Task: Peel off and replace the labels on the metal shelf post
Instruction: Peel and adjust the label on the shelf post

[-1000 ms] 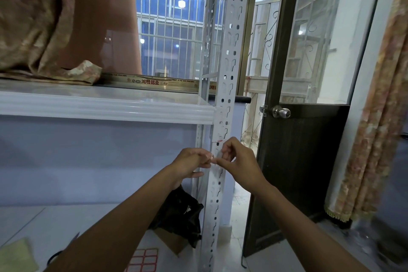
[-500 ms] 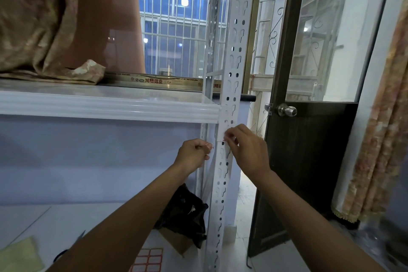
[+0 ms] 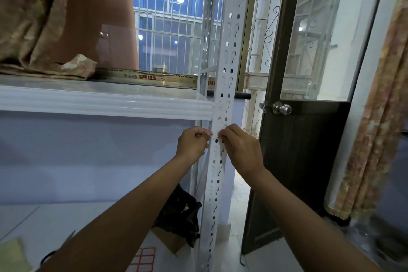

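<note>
Post: white slotted metal upright, standing near centre of view and taken as reference for all positions below.

Label: a small pale strip with a reddish edge, lying across the front face of the post just below the shelf joint. It shows almost edge-on, so any print on it cannot be read. Whether it is stuck flat to the post cannot be told.

Left hand: at the post's left edge, level with the label. Fingers curled in, thumb and forefinger pinching the label's left end.

Right hand: at the post's right edge, same height. Fingers bent, their tips closed on the label's right end against the post face. The two hands are near each other, with only the width of the post between them.

Surroundings:
- Left of the post and above the hands, the shelf carries a bunched cloth and a long printed box.
- Left of the post's foot, a black bag lies on a lower board, and nearer the camera lies a sheet of red-bordered stickers.
- Right of the post, a dark door with a round knob stands ajar.
- Further right of the post hangs a patterned curtain.
</note>
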